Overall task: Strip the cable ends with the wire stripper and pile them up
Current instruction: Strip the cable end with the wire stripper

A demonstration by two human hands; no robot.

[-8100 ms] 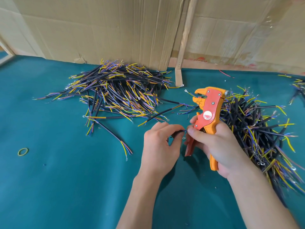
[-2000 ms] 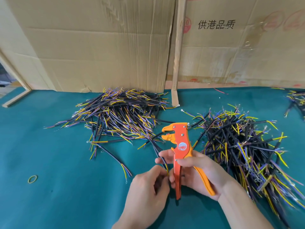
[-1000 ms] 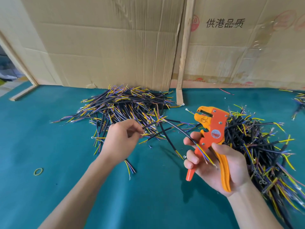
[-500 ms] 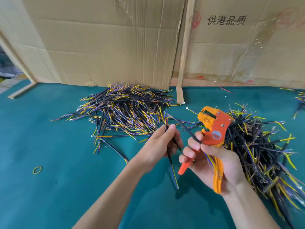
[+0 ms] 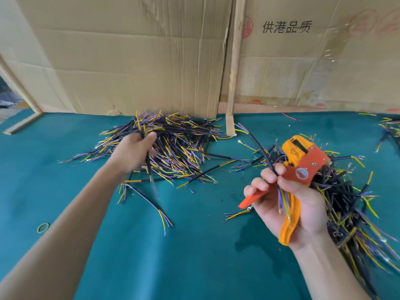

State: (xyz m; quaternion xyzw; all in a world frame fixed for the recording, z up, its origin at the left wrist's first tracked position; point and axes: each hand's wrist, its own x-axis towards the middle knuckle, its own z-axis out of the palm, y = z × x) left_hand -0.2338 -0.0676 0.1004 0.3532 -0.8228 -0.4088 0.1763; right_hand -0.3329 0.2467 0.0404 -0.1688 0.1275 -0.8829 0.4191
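Wire stripper (image 5: 303, 167), orange and yellow, sits upright in the right hand (image 5: 290, 204), whose grip is closed around its handles with the head pointing up and away from the person. The same hand's fingers also pinch one black cable (image 5: 263, 152) against the tool; its far end slants up and to the left, and its loose coloured cores hang down across the palm. Just behind and to the right of that hand lies a right pile of cables (image 5: 346, 198), black sheaths with yellow and purple cores fanning outward. The left hand (image 5: 134, 151) reaches out over the left pile of cables (image 5: 179, 146), which lies against the foot of the cardboard; a blurred black cable (image 5: 149, 167) runs down from its curled fingers, though how firm that grip is cannot be told through the blur. Several single cables lie loose on the green desk (image 5: 194, 256) between the piles. A small yellow rubber band (image 5: 43, 227) rests on the desk near the left forearm. Cardboard sheets (image 5: 129, 57) stand along the back, with a wooden strip (image 5: 234, 61) upright between them. A few more cables (image 5: 389, 126) show at the far right edge.
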